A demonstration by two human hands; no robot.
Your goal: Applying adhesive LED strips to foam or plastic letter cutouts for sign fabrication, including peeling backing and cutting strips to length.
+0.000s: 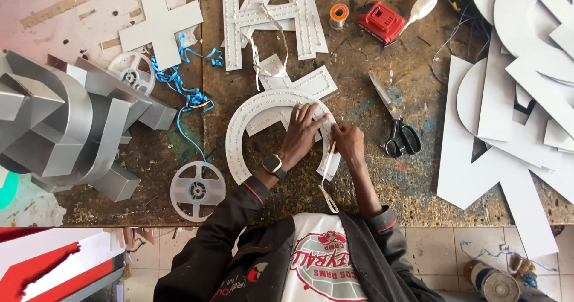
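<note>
A white C-shaped letter panel (251, 119) with a dotted line of small lights along its edge lies on the worn workbench (371, 188). My left hand (302, 131), with a watch on its wrist, presses flat on the panel's right part, fingers spread. Just beside it, my right hand (348, 143) pinches a thin pale strip (327, 173) that runs from the panel's lower end and dangles toward my chest.
Black-handled scissors (397, 128) lie right of my hands. White cut letters (514, 98) pile at the right, silver box letters (66, 122) at the left. Two clear reels (197, 189), blue ribbon (185, 90), a K-shaped panel (269, 15), a red battery pack (381, 22) and a wire spool (339, 15) lie around.
</note>
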